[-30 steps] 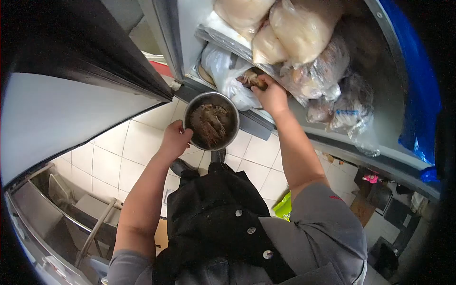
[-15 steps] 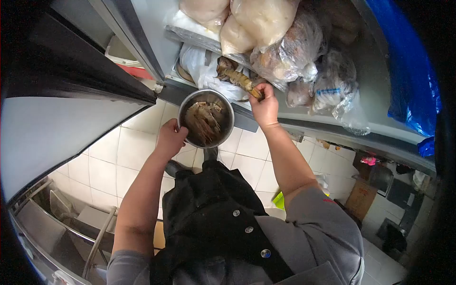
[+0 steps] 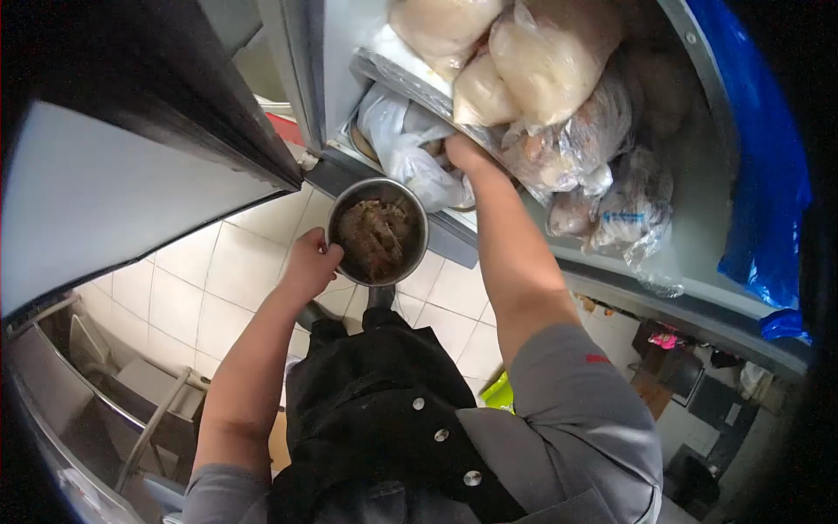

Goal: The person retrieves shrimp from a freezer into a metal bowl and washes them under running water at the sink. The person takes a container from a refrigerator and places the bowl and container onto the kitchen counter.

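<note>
Where the head view looks down, the left hand (image 3: pixel 312 264) is curled on the left edge of the metal pot (image 3: pixel 418 210), which holds brownish shrimp-like pieces (image 3: pixel 375 236); beyond the pot, the right hand (image 3: pixel 461 153) lies mostly hidden beside a white bag (image 3: pixel 415 170), its spread and grasp I cannot tell. Held at one edge, the pot could tip; a nudging forearm (image 3: pixel 511 227) could dislodge the bagged lumps (image 3: pixel 554 65) beyond it

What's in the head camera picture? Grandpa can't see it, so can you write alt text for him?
A person's left hand holds a metal pot of brown, shrimp-like food, while the right hand, partly hidden, reaches beside a white plastic bag in an open cabinet. Bulky bags of pale food sit above.
</note>
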Tool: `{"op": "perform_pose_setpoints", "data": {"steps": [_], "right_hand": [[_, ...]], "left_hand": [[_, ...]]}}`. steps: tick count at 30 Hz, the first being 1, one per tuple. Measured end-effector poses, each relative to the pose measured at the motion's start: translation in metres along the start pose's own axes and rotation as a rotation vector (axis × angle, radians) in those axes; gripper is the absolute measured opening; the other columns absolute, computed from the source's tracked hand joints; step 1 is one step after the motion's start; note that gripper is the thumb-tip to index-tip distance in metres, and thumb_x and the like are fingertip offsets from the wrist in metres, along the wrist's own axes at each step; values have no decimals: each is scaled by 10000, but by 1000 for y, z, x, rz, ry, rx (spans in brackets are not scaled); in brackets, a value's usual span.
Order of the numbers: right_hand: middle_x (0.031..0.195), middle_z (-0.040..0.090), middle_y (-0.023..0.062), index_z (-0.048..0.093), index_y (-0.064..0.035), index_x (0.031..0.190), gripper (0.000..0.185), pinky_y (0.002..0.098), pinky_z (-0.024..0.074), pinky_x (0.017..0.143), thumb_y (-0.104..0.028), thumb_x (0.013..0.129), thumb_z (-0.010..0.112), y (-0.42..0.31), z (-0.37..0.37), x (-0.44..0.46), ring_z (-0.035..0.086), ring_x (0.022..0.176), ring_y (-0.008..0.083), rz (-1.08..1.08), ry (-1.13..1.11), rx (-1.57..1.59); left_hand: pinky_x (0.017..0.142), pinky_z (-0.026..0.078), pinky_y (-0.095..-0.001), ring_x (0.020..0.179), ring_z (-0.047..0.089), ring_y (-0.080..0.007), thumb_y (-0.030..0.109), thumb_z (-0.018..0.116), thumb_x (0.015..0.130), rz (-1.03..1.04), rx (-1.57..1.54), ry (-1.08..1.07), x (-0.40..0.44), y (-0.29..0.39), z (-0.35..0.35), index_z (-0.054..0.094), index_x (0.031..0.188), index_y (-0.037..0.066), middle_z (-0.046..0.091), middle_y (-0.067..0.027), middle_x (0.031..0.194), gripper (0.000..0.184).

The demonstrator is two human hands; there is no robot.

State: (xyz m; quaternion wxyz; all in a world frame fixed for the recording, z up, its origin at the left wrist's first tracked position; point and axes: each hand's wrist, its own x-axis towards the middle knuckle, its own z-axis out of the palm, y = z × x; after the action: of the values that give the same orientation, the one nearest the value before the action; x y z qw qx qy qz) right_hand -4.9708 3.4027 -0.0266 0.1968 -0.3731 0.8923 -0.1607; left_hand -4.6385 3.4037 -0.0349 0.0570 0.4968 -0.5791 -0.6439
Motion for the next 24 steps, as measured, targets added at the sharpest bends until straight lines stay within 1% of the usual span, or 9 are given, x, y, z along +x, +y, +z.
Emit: {"op": "perform_pose_setpoints", "data": {"steps": [3,6,8,11,13,20,23,24], "right_hand": [[1466,416,155,472,-132,1389,483,405,265,1147,-316,946,415,58,15,23,352,1382,289,-107,258,-437],[1476,404,146,461,-146,1397,493,406,255,1154,-316,934,444,65,9,26,341,1388,294,-89,201,-295],[1475,406,145,462,-145,1397,499,405,255,1154,-322,931,451,59,13,32,341,1388,294,-98,201,-297],[1474,408,145,462,-145,1397,507,404,256,1153,-332,926,463,48,15,40,341,1388,295,-112,204,-301],[1474,409,145,462,-144,1397,513,403,256,1153,-339,923,471,43,14,44,341,1389,295,-119,209,-298],[1471,415,144,462,-142,1398,535,401,257,1151,-361,911,498,35,5,43,340,1390,296,-100,294,-253],[1470,417,143,462,-142,1398,545,400,257,1151,-371,906,510,25,-7,22,340,1390,296,-30,347,-196],[1469,418,143,462,-141,1398,548,400,257,1150,-374,905,514,22,-10,13,340,1390,296,-4,335,-189]], "left_hand": [[442,487,-314,493,583,-167,144,597,847,-4,-14,17,1,-1,-8,417,722,24,536,-97,607,249],[445,489,-314,496,585,-173,143,593,847,-15,-39,33,1,-3,-11,414,720,23,535,-102,605,250],[448,491,-315,499,588,-177,143,590,848,-19,-40,34,4,-9,-12,412,719,22,537,-105,604,250],[462,532,-306,560,592,-160,134,580,859,-39,9,-3,0,-3,-16,454,751,16,513,-78,671,204],[463,533,-308,554,590,-160,137,579,862,-34,18,-6,-2,-3,-15,438,742,23,509,-79,660,217],[466,539,-306,552,588,-161,134,575,871,-27,12,-15,-5,-1,-16,445,744,25,513,-77,663,211],[463,537,-303,549,585,-160,131,575,870,-11,1,-7,-5,-2,-16,448,743,27,517,-77,667,208],[461,523,-304,535,587,-159,134,581,861,-16,-17,8,-5,-1,-14,444,732,27,529,-81,645,216]]}}
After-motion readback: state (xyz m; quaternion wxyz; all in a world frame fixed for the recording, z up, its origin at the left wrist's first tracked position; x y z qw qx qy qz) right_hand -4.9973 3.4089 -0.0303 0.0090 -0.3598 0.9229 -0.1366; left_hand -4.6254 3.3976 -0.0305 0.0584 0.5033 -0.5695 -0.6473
